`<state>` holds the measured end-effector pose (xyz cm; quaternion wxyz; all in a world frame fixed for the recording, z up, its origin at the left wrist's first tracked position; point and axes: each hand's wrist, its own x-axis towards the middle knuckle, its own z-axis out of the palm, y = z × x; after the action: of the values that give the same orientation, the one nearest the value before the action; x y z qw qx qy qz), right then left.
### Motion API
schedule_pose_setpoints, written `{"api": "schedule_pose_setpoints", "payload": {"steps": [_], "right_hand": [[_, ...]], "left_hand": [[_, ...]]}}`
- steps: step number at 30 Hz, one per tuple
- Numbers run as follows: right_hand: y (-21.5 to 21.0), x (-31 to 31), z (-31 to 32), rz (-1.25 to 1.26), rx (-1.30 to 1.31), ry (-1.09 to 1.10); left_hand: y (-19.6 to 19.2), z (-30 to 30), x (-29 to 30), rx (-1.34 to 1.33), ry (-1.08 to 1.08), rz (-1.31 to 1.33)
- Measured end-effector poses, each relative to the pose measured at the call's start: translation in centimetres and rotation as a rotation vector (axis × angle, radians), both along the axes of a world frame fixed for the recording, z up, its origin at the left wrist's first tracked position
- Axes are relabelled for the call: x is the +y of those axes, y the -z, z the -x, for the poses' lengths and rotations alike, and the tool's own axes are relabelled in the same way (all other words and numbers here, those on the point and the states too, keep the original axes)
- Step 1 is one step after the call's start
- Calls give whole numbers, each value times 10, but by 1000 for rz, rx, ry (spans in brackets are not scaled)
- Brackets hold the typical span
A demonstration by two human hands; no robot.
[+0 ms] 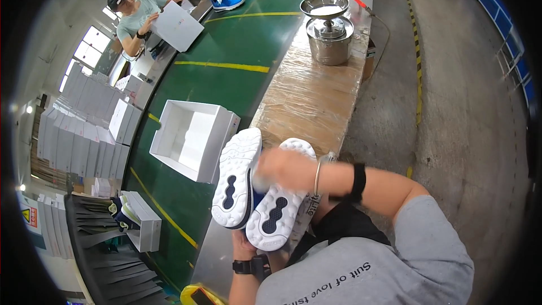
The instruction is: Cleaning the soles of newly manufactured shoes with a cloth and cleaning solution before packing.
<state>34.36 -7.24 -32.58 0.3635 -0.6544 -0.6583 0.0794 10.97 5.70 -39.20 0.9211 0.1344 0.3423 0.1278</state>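
Two shoes (254, 192), soles up and white with dark oval cutouts, sit side by side over the near edge of the green conveyor belt (226, 73). The right hand (282, 166) lies curled over the tops of both soles, pressing them together. The left hand (245, 245) comes up from below at the heels; it looks to be gripping there, though the shoes hide its fingers. I'd judge the pair light, with springy foam soles and soft blue uppers, best held at the heel or pinched sole to sole, since the rubber gives good grip. Just beyond stands an open white shoebox (192, 138). Farther along the belt, another worker (138, 17) holds a white box.
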Motion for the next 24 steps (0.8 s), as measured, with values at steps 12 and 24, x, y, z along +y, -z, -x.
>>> {"api": "schedule_pose_setpoints", "payload": {"steps": [12,24], "right_hand": [[16,-90,47,-269,105,236],[-16,-67,53,-168,65,-1]], "left_hand": [[2,-3,-6,34,1,-97],[17,-17,-6,-65,-61,4]]}}
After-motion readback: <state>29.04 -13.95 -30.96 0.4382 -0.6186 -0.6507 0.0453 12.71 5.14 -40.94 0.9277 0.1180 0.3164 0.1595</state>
